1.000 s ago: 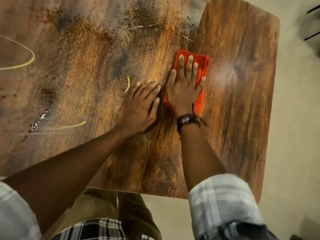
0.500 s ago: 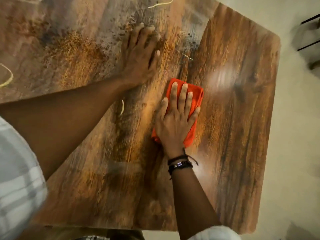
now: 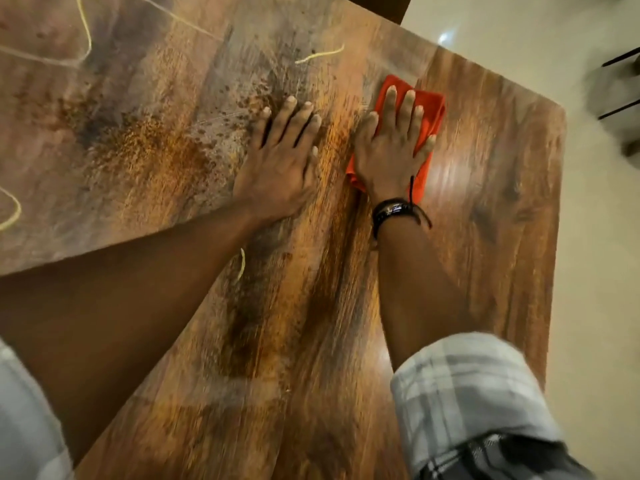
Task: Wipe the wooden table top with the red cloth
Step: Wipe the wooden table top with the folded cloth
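I count two hands on the wooden table top (image 3: pixel 485 258) and one red cloth (image 3: pixel 427 109). My right hand (image 3: pixel 389 154) lies flat on the cloth, fingers slightly spread and straight, pressing it down near the far right part of the table; red shows past the fingertips and along both sides of the palm. My left hand (image 3: pixel 280 164) rests palm-down just beside it on bare wood, fingers a little apart, holding nothing. One dark wristband (image 3: pixel 394 211) sits on the right wrist. I see two plaid sleeves, one rolled on the right forearm (image 3: pixel 464 393). Several thin yellowish strands (image 3: pixel 322 55) and dark specks (image 3: pixel 249 102) lie on the duller left side; the right side shines. Pale floor (image 3: pixel 595 237) lies beyond the table's right edge.
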